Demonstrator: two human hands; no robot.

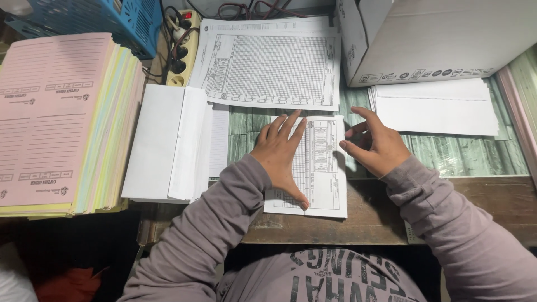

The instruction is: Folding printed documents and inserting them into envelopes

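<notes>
A folded printed form (319,168), white with a fine black grid, is lying at the near edge of the desk (369,223), half on bare wood and half on the green plank-patterned covering (464,154). The left hand (282,156) is pressing flat on it, fingers spread and thumb running along the lower part, gripping nothing; the right hand (377,145) is hovering just off the sheet's right edge with fingers loosely curled and apart, also holding nothing. Judging from this, the fold is being creased, and it would go best with the edges kept square under the flat palm and the pressure drawn evenly along the fold line, so the paper is not skewing. Just beyond the sheet, a larger unfolded grid form (274,67) is lying flat. To the left, a pile of white envelopes (168,145) is sitting with the top flap open, and further left a thick stack of ruled pads (61,117) is showing a pink top sheet over yellow, green and blue edges. A cream power strip (182,50) with black plugs and a blue plastic crate (112,22) are standing at the back left. At the back right, a white cardboard box (430,39) is carrying a row of small round symbols along its lower side, with a stack of plain white paper (436,106) lying just in front of it.
</notes>
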